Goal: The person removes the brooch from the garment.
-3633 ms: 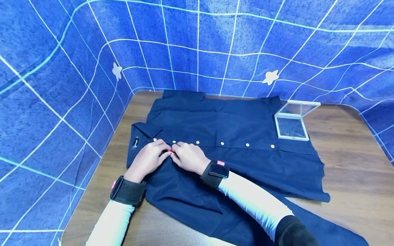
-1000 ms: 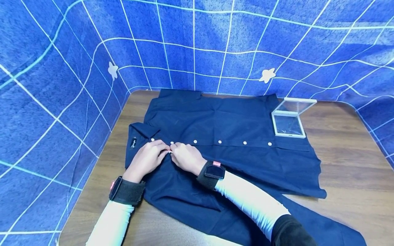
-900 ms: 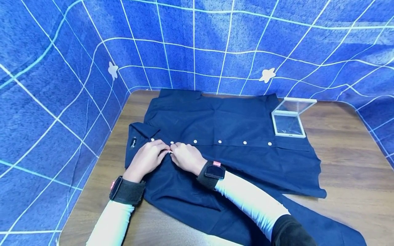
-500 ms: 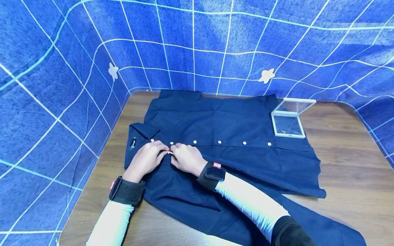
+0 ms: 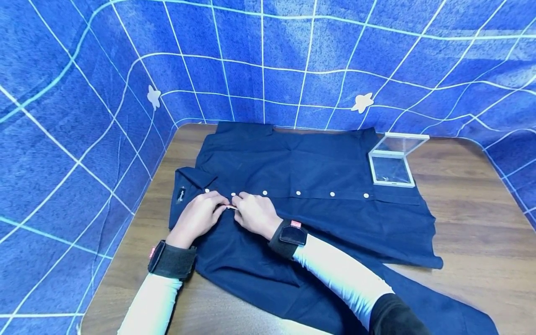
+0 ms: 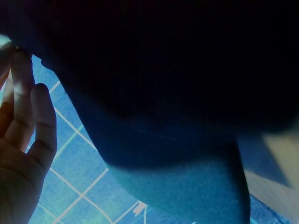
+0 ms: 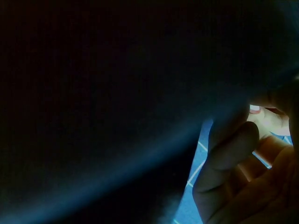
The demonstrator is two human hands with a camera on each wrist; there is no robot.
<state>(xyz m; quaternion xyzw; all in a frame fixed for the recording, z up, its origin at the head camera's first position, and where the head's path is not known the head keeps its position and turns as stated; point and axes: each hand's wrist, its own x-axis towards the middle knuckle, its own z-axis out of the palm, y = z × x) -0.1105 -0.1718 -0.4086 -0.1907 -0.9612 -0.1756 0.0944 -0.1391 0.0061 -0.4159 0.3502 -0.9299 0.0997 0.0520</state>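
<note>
A dark blue button-up shirt [image 5: 326, 163] lies spread out, collar to the left, with a row of white buttons [image 5: 264, 192] along its front. Near the collar, my left hand [image 5: 198, 214] pinches the shirt's front edge. My right hand [image 5: 256, 215] pinches the same edge just to the right, fingertips close to the left ones. A small pale and reddish bit shows between the fingertips; what it is cannot be made out. Dark cloth [image 6: 154, 84] fills much of the left wrist view, beside curled fingers [image 6: 44, 121]. Cloth likewise covers most of the right wrist view.
A small white-framed clear case [image 5: 391, 174] stands with its lid up on the shirt's hem at the right. Wooden tabletop [image 5: 477, 200] shows around the shirt. Blue curtain-like cloth [image 5: 284, 60] with white lines rises at the back and left.
Both hands stay at the same spot on the shirt's edge, with only small fingertip movements. Slightly more of a gap shows between the fingertips. The head view has shifted a little.
</note>
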